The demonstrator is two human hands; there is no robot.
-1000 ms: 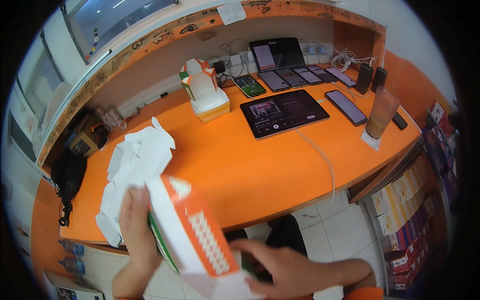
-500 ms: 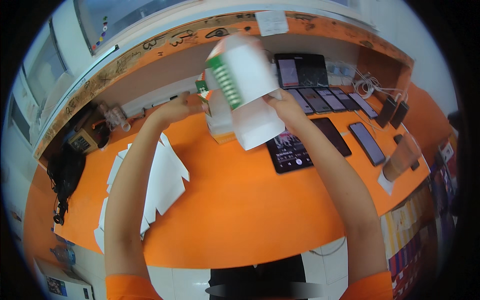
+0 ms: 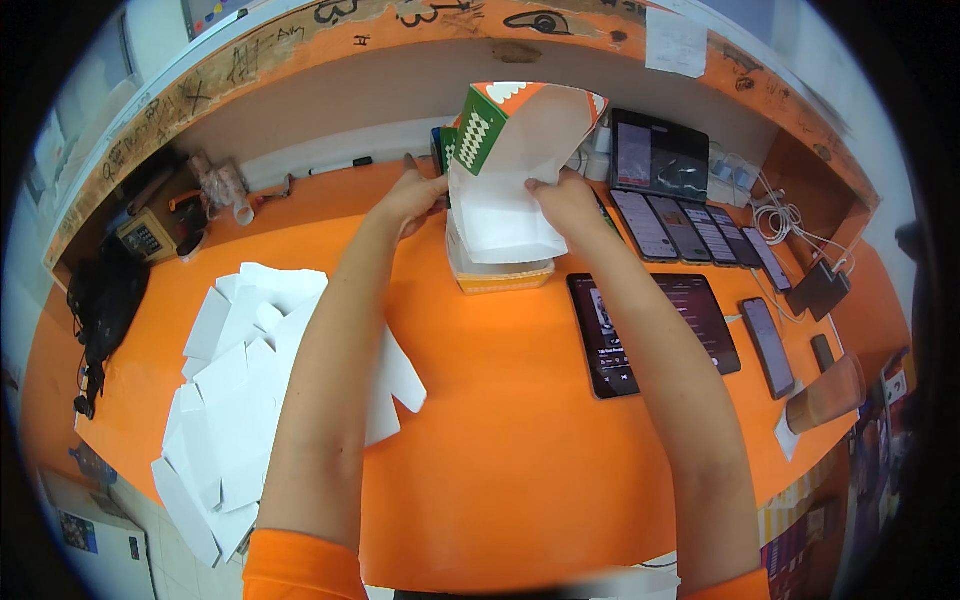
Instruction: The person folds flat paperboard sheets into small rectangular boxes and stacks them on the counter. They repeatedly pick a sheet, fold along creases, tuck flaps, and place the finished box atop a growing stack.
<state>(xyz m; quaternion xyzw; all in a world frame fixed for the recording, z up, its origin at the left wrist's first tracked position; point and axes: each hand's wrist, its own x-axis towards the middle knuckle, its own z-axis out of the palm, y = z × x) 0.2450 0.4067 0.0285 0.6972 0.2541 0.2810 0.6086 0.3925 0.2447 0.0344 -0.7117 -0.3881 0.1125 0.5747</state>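
Out over the far middle of the table, my right hand (image 3: 568, 212) grips an open paper food box (image 3: 505, 215), thumb on its white inside and fingers behind its right wall. The box is tilted up, with green and orange printed panels at its top. Beneath and behind it stands another paper box (image 3: 500, 282) with a yellow-orange lower edge, mostly hidden. At the left side of these boxes is my left hand (image 3: 408, 197), thumb raised apart, its fingertips against or just beside the box edge. White flat cardboard blanks (image 3: 235, 400) lie in a loose pile near my left forearm.
A tablet (image 3: 700, 310) lies under my right forearm. Several phones (image 3: 690, 230) line the back right before a dark propped screen (image 3: 660, 155), with cables (image 3: 790, 215) beside them. A plastic cup (image 3: 825, 395) stands at the right edge; a black bag (image 3: 105, 300) lies far left.
My right hand has lowered and turned the box, so its inside now shows. My left hand has come up to the boxes' left side. The whole view has shifted.
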